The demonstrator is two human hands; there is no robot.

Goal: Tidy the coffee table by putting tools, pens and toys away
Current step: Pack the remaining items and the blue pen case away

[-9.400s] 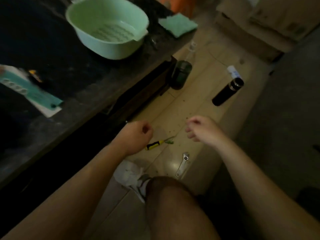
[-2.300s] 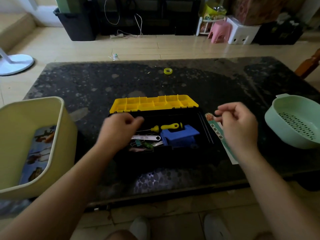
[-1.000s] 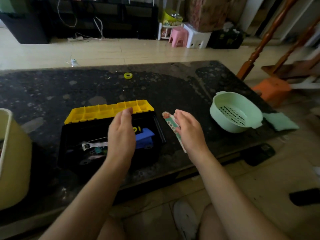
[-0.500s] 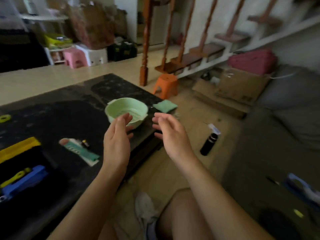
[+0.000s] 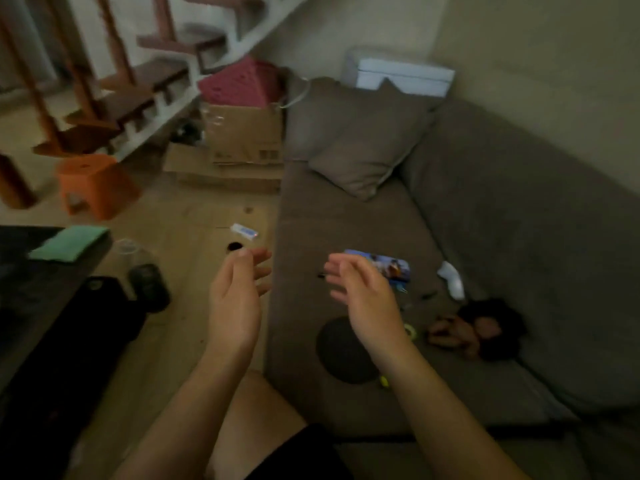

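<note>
Findings, nearest first.

1. Your left hand (image 5: 239, 299) and right hand (image 5: 363, 299) are both raised, fingers loosely spread, holding nothing. The left hangs over the floor just off the front edge of the sofa (image 5: 346, 216). The right is over the sofa seat.
2. On the sofa seat by your right hand lie a tape ring (image 5: 410, 330), a dark toy (image 5: 479, 332) (too blurred to identify), a picture card (image 5: 388, 268) and a small dark stick (image 5: 321, 275), possibly a pen.
3. Judgement: the task is unfinished. These strays need collecting, and no storage box is in view.
4. Off the sofa front, a dark bottle (image 5: 149, 285) and a white box (image 5: 244, 232) lie on the floor.
5. Clearance: the floor lane between the sofa front and the tabletop (image 5: 24, 289) is narrow and partly taken by the bottle. The sofa seat offers open reach up to the cushion (image 5: 363, 154) at its far end.
</note>
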